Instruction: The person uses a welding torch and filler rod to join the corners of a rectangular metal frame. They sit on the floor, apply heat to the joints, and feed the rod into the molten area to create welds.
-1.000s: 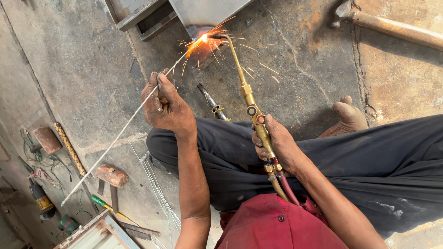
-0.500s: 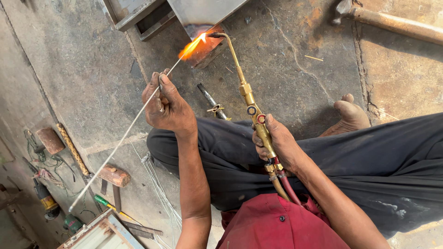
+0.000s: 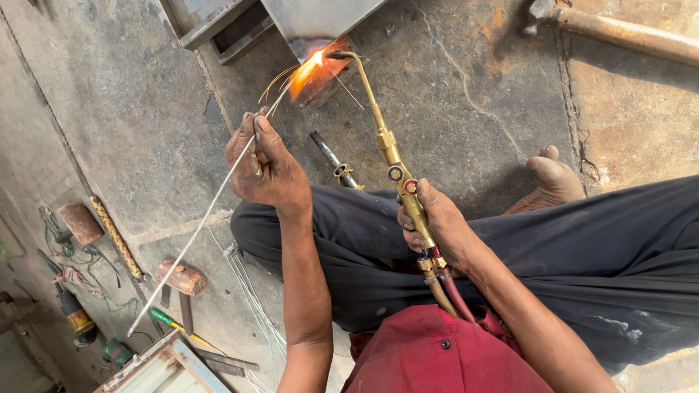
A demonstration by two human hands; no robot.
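Observation:
My left hand (image 3: pixel 266 164) pinches a long thin filler rod (image 3: pixel 196 225) whose tip reaches the orange flame (image 3: pixel 306 69). My right hand (image 3: pixel 440 225) grips the brass gas torch (image 3: pixel 389 149) near its valves, with red and tan hoses (image 3: pixel 448 291) trailing from the handle. The torch's bent nozzle points at the corner of a grey sheet-metal piece (image 3: pixel 313 22) standing on the concrete floor, where the metal glows and a few sparks fly. I sit cross-legged in dark trousers and a red shirt, a bare foot (image 3: pixel 553 178) out to the right.
A second torch or metal tool (image 3: pixel 331 156) lies on the floor by my knee. To the left lie a hammer (image 3: pixel 182 276), a twisted bar (image 3: pixel 115 236), a screwdriver (image 3: pixel 171 322), loose wires and a power tool (image 3: pixel 73 313). A rusty pipe (image 3: pixel 619 33) crosses the top right.
The flame stays at the metal corner; the burst of sparks seen a second ago died down and a few sparks fly again. Both hands hold almost the same positions.

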